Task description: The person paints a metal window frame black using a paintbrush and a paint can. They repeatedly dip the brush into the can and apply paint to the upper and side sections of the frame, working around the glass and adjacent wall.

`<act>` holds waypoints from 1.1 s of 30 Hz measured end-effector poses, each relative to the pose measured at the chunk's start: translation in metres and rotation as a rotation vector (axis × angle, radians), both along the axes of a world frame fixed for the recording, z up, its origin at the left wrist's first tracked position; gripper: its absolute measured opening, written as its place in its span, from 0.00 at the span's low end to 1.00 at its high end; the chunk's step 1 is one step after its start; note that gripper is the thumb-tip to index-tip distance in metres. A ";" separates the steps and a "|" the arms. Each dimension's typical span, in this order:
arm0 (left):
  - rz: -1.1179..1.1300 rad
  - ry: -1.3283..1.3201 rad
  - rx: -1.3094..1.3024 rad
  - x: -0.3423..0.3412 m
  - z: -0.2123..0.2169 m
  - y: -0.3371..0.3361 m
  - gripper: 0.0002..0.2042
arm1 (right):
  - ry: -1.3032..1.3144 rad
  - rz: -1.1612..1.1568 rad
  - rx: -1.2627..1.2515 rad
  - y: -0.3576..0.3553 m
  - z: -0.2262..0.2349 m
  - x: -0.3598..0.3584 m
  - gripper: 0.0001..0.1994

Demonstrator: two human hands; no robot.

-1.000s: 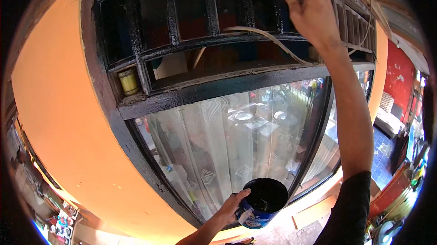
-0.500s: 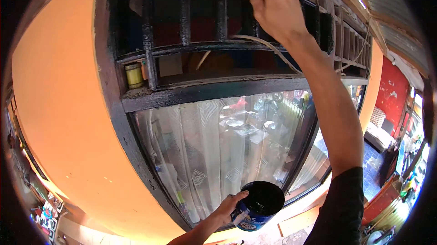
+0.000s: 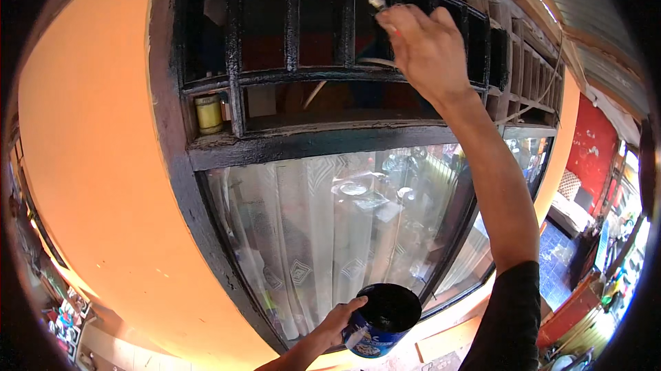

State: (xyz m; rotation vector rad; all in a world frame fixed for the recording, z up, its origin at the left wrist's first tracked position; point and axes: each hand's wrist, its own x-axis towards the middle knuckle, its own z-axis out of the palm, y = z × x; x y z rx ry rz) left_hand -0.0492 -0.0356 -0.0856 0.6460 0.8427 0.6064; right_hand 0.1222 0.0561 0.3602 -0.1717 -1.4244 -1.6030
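My right hand [image 3: 430,50] is raised to the wooden window grille [image 3: 292,19], closed round a small paintbrush [image 3: 376,3] with a bit of red on its handle. The brush head points up and left, close to the black slats; whether it touches one I cannot tell. Low in front of the window, my left hand [image 3: 336,321] grips the rim of a blue paint can [image 3: 375,345], thumb over the edge. Black paint shows inside the can. The grille's left slats look wet and black, while those at the far right [image 3: 533,71] are bare brown wood.
A yellowish jar [image 3: 208,115] stands on the ledge below the grille's left end. A pale cable [image 3: 530,104] hangs across the bare slats. Beneath is a glass window [image 3: 330,226] with white curtains behind it, and an orange wall [image 3: 89,164] borders the frame at left.
My right hand has come down slightly with the paintbrush, away from the top rail. My left hand and the paint can have shifted a little left and down in view.
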 end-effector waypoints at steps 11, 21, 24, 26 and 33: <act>0.079 -0.078 -0.012 -0.006 -0.035 0.020 0.33 | -0.009 -0.239 -0.226 -0.046 0.011 -0.004 0.07; 0.049 -0.047 -0.012 0.013 -0.056 0.027 0.30 | 0.226 -0.130 -0.183 -0.077 0.012 0.018 0.05; 0.051 -0.020 -0.063 0.021 -0.069 0.033 0.29 | 0.352 -0.037 -0.338 -0.080 0.004 0.033 0.05; 0.028 -0.020 -0.028 0.023 -0.074 0.035 0.28 | 0.280 -0.126 -0.278 -0.072 -0.003 0.040 0.05; -0.065 -0.099 0.009 0.028 -0.062 0.038 0.42 | 0.225 -0.241 -0.258 -0.025 0.012 0.042 0.04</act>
